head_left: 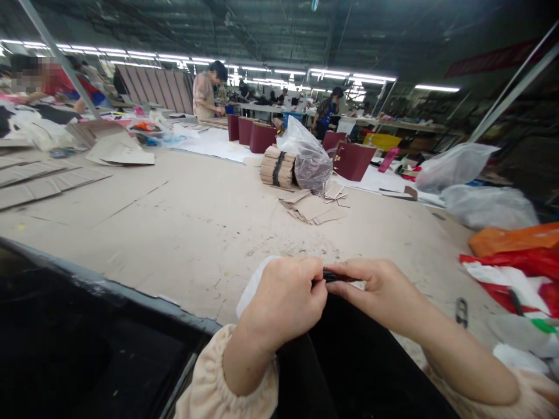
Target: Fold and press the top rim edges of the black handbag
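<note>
My left hand (283, 297) is closed, its fingertips pinched on a small black piece (334, 277) at the table's near edge. From the other side my right hand (378, 291) grips the same piece between thumb and fingers. Its kind is hard to make out, as the fingers cover much of it. Black material (349, 361) lies below both hands; whether it joins the held piece I cannot tell. Behind my left hand a white sheet-like thing (252, 291) shows in part. On the table right of my right wrist lies a small dark oblong item (462, 312).
Brown card pieces (310, 208) lie mid-table beside a banded bundle (278, 167) and a clear plastic bag (308, 154). Maroon cases (353, 160) stand behind. Flat panels (43, 183) lie left. Red and orange bags (519, 244) crowd the right. Other people work farther back.
</note>
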A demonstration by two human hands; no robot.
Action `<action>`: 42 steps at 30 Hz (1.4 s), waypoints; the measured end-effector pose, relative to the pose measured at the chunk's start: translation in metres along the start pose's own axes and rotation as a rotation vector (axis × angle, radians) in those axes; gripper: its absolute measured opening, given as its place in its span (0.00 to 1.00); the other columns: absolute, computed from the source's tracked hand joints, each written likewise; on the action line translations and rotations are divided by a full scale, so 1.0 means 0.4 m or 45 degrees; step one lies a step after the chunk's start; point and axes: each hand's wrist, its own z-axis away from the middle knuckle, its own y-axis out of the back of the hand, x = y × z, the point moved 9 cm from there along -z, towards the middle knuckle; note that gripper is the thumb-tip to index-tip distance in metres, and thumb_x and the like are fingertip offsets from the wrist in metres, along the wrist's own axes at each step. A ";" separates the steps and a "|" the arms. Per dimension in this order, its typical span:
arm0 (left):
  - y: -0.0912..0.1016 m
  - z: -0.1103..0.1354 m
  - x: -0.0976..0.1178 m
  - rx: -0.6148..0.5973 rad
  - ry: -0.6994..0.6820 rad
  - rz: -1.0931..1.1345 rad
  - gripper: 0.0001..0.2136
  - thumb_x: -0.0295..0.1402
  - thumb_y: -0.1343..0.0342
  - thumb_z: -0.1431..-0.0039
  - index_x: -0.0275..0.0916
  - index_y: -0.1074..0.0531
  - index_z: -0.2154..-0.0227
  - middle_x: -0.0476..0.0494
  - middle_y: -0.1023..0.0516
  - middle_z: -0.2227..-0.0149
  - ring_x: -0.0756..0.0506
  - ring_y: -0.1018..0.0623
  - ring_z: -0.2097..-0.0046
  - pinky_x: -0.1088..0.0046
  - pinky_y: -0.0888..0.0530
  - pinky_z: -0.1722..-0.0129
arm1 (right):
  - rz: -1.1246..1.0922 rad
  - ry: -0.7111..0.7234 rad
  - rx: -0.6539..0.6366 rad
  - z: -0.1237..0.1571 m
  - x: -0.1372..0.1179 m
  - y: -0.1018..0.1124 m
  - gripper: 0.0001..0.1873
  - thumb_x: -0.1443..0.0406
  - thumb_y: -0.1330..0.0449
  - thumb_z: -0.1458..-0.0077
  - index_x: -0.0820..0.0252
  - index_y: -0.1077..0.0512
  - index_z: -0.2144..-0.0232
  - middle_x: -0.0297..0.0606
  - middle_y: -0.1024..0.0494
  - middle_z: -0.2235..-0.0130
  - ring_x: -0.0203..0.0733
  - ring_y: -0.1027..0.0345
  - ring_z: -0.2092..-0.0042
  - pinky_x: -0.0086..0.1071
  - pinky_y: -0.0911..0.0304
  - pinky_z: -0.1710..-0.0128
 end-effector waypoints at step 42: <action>0.006 -0.027 0.091 0.002 -0.218 -0.398 0.08 0.34 0.37 0.55 0.39 0.29 0.71 0.46 0.27 0.60 0.43 0.28 0.57 0.52 0.40 0.46 | 0.497 -0.483 0.349 0.097 0.061 0.049 0.12 0.59 0.49 0.49 0.53 0.27 0.76 0.34 0.24 0.75 0.38 0.33 0.72 0.30 0.53 0.75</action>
